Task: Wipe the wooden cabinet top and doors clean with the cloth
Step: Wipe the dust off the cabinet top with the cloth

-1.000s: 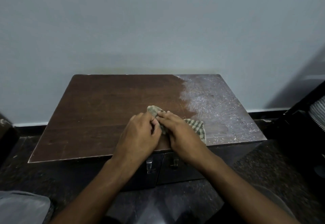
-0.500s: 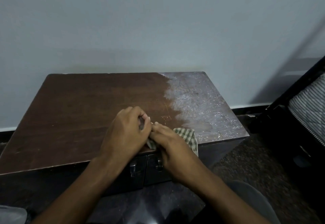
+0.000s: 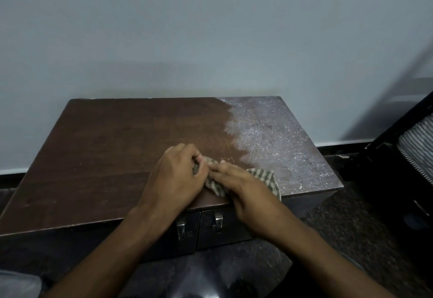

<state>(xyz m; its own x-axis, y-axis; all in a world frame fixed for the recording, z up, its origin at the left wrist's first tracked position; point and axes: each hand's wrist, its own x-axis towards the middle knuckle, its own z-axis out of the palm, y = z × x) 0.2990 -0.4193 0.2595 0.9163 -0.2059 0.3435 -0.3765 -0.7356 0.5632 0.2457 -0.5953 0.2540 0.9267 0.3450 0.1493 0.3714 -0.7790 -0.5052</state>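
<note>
1. Near the front edge of the wooden cabinet top (image 3: 105,157), you have both hands on the checked cloth (image 3: 264,177).
2. Your left hand (image 3: 174,180) is curled, with its fingertips pinching the cloth's left end against the thumb.
3. Your right hand (image 3: 243,188) lies flat over the middle of the cloth, fingers pressed together and pointing left, their tips touching the left hand's fingertips.
4. You can see the cloth bunched rather than spread: one part pokes out between the two hands, and a larger green-and-white fold shows past the right hand, lying on the top right at its front edge.
5. You have the cloth just beside the border where the bare brown wood meets a patch of whitish, speckled residue (image 3: 269,133) covering the right end of the top.
6. Left of that border the wood looks dark and clear, with a few faint scratches near your fingertips.
7. Below your wrists, the two cabinet doors (image 3: 225,232) stand closed, each with a small metal handle (image 3: 218,221) near the middle seam.
8. Behind the cabinet you face a pale wall (image 3: 210,40); a dark piece of furniture with a striped surface (image 3: 417,147) stands at your right.
</note>
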